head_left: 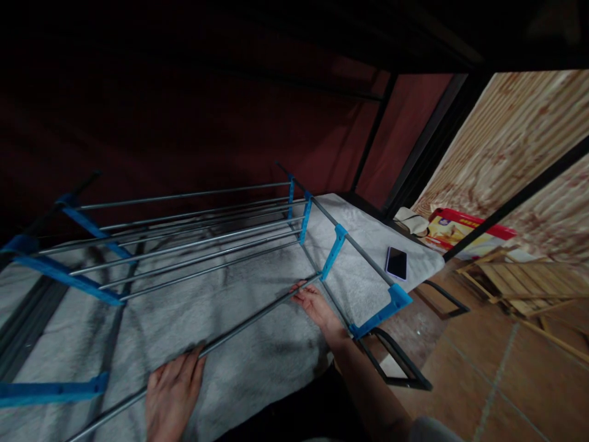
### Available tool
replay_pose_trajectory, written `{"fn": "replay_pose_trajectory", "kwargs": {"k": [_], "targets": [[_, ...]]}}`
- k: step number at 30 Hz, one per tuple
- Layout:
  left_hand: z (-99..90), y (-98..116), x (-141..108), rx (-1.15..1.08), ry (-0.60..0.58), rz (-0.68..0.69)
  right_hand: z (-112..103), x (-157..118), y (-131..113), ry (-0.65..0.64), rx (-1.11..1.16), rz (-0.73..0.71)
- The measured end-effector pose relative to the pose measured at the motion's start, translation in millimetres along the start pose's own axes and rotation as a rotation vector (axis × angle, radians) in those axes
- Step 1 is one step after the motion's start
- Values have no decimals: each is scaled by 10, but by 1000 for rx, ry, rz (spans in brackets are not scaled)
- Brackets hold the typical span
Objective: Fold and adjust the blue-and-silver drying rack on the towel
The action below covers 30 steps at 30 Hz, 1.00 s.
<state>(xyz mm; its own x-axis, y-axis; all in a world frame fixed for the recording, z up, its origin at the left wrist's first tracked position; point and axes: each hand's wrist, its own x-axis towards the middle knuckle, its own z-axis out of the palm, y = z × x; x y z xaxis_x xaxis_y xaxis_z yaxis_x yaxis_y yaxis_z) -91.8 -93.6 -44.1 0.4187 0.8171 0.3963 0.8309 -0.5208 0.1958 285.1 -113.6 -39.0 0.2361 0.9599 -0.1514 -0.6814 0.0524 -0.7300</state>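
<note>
A rack frame (329, 213) of grey tubes with blue plastic brackets lies across a pale cloth. My left hand (173, 393) is closed over a long grey metal rod (248, 321) near the front. Farther along the same rod, my right hand (313, 302) pinches it close to its far end. That end meets the lower tip of a blue bracket (333, 252); whether it sits inside, I cannot tell. Several other rods (202, 239) run between the blue brackets at the back. The rod's near end runs out of view at lower left, past a blue bracket (55, 390).
The pale fleecy cloth (368, 233) covers the surface, with a phone (396, 263) at its right. Black posts stand around it. Beyond are a red and yellow box (469, 233) and a wooden slatted piece (529, 282) on the tiled floor (488, 368).
</note>
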Motion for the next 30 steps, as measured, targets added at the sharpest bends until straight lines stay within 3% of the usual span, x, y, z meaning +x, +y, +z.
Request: {"fn": "replay_pose_trajectory", "kwargs": {"k": [7,13,24,30], "targets": [[-11,13,-22,50,5,-77,-55,10,12,28,32,34],[-80,141,-34,30,-63,-143,-226,51,46,65,65,68],[-154,303,0,88,-81,-280,-470,168,117,120,45,129],[-172,330,8,59,-103,-328,-582,205,131,127,-1,79]]}}
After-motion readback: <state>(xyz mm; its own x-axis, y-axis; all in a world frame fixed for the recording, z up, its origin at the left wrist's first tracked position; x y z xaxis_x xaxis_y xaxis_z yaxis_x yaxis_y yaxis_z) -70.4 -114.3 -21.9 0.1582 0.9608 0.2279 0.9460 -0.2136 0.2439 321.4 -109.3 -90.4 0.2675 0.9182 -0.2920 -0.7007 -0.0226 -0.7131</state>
